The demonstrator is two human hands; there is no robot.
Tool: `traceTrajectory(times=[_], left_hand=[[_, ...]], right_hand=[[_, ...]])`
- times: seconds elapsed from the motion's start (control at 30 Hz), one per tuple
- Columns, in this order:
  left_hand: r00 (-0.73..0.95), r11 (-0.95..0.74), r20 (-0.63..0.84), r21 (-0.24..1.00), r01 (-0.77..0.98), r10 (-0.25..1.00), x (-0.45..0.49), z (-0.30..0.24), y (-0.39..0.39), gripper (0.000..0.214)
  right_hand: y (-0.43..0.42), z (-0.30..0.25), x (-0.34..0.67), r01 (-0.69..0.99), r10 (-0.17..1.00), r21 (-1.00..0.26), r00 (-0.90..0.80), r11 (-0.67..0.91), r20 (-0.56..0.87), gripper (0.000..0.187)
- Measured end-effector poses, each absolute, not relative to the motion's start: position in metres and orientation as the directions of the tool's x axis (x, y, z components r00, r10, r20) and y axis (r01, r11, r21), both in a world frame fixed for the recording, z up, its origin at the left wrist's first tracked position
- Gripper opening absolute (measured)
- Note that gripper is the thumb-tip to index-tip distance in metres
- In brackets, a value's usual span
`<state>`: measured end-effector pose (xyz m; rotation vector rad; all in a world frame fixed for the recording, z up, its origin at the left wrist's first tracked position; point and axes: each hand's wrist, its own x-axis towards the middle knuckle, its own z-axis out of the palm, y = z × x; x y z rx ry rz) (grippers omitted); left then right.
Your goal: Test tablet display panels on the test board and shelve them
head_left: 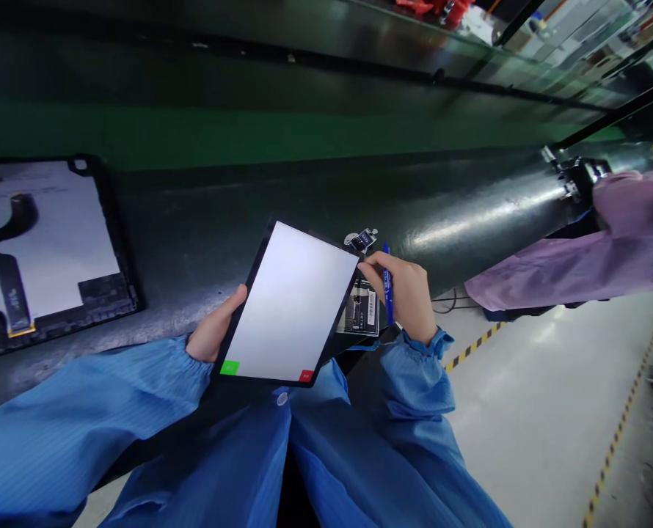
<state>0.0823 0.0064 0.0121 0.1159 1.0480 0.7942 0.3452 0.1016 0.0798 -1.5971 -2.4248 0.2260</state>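
A tablet (290,304) with a lit white screen, a green square and a red square along its lower edge, is held tilted above my lap. My left hand (212,330) grips its left edge, thumb on the bezel. My right hand (406,293) is closed round a blue pen (387,290) and its fingertips touch the tablet's right edge. Behind the tablet a board with printed labels (364,312) and a small connector piece (362,239) stick out. Both of my sleeves are blue.
A dark glossy conveyor bench (304,176) runs across the view. An opened tablet back with black flex cables (34,249) lies on it at the left. Another person's pink sleeve (568,264) rests on the bench at the right. Pale floor with yellow-black tape (472,346) lies below.
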Motion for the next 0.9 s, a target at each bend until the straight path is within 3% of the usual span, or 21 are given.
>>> traceTrajectory(times=[0.1,0.27,0.43,0.5,0.57,0.7,0.8,0.9], left_hand=[[0.253,0.713,-0.716,0.460,-0.529,0.650,0.080,0.008,0.007,0.065],[0.298,0.731,-0.710,0.435,-0.525,0.637,0.081,0.008,0.007,0.062],[0.283,0.684,-0.674,0.452,-0.573,0.682,0.084,0.010,0.005,0.059],[0.295,0.705,-0.685,0.448,-0.551,0.666,0.081,0.006,0.005,0.060],[0.300,0.719,-0.695,0.446,-0.533,0.653,0.077,0.002,0.007,0.058],[0.333,0.725,-0.691,0.403,-0.559,0.641,0.073,0.004,0.011,0.055],[0.254,0.700,-0.741,0.381,-0.604,0.622,0.077,0.018,0.014,0.052],[0.167,0.672,-0.790,0.367,-0.643,0.591,0.081,0.033,0.017,0.050]], right_hand=[[0.090,0.096,0.333,0.796,0.885,-0.388,-0.428,0.465,0.182,0.026],[0.097,0.111,0.287,0.415,0.773,-0.725,-0.580,0.550,0.255,0.025],[0.124,0.096,0.270,0.348,0.886,-0.823,-0.294,0.448,0.358,0.013],[0.128,0.091,0.282,0.351,0.902,-0.838,-0.272,0.418,0.336,0.011],[0.128,0.086,0.297,0.327,0.883,-0.845,-0.356,0.424,0.305,0.029],[0.130,0.071,0.316,0.353,0.822,-0.820,-0.522,0.451,0.227,0.086],[0.138,0.059,0.313,0.371,0.822,-0.821,-0.535,0.435,0.194,0.096],[0.152,0.053,0.301,0.363,0.838,-0.839,-0.515,0.405,0.181,0.093]])
